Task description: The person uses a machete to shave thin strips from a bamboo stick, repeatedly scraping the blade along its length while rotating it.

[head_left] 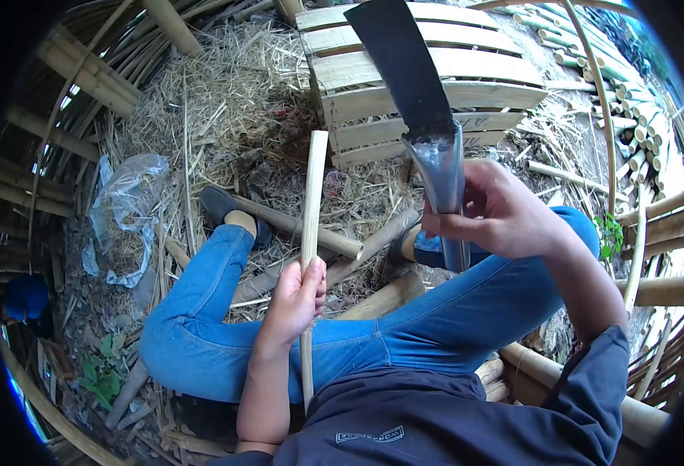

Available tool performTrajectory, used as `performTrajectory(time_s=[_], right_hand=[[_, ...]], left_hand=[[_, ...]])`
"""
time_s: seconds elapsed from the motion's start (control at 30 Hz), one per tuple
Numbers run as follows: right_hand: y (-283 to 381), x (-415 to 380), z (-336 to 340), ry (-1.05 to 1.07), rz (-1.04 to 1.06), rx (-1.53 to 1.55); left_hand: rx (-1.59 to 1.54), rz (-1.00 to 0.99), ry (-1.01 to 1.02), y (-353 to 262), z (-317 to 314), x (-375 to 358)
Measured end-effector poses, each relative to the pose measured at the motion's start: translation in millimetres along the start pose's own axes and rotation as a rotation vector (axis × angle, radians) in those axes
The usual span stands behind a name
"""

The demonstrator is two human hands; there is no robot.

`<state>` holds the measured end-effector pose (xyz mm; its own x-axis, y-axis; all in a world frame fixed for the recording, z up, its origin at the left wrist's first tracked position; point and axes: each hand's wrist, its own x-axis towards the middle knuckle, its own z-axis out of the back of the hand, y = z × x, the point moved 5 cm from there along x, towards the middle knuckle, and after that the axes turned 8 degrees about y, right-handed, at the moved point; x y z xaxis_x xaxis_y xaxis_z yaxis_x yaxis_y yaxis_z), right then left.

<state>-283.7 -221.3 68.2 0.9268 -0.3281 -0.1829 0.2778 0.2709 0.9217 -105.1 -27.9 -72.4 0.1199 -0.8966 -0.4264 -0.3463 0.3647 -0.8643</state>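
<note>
My left hand [295,299] is wrapped round a pale split bamboo strip [313,190], which stands nearly upright, its lower end reaching down beside my shirt. Raised at the right, my right hand [497,208] grips the grey metal handle of a large knife [406,66]. The dark, broad blade points up and to the left, in front of a wooden crate. Blade and strip are apart. Some fingers of my right hand are hidden behind the handle.
A slatted wooden crate [427,97] stands ahead. Bamboo poles [303,227] lie between my feet. At the left is a clear plastic bag [128,202]. Cut bamboo [641,116] is piled at the upper right. Straw and shavings [225,93] cover the ground.
</note>
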Motion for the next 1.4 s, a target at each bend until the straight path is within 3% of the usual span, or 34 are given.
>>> performTrajectory(time_s=[0.13, 0.27, 0.37, 0.6, 0.73, 0.87, 0.9, 1.03, 1.4], right_hand=[[20, 29, 16, -0.029, 0.033, -0.476], [0, 60, 11, -0.012, 0.136, -0.639], [-18, 72, 4, 0.029, 0.076, -0.779], [-71, 78, -14, -0.130, 0.158, -0.682], [-88, 63, -32, 0.069, 0.000, -0.823], [-71, 59, -27, -0.036, -0.008, -1.001], [-73, 57, -26, -0.178, 0.015, -1.001], [-80, 49, -45, -0.214, -0.106, -0.939], [-109, 74, -35, -0.337, 0.079, -0.935]], left_hand=[[-0.124, -0.021, 0.086, -20, 0, 12], [-0.235, 0.011, 0.133, -20, 1, 19], [-0.205, -0.004, 0.125, -21, -3, 28], [-0.119, -0.066, 0.071, -8, -13, 25], [-0.074, -0.050, 0.000, 2, -14, 21], [-0.052, -0.081, -0.049, 4, -19, 22], [-0.021, -0.091, -0.053, 0, -24, 20], [0.123, -0.165, -0.068, 7, -22, 25], [0.035, -0.075, -0.063, 14, -21, 25]])
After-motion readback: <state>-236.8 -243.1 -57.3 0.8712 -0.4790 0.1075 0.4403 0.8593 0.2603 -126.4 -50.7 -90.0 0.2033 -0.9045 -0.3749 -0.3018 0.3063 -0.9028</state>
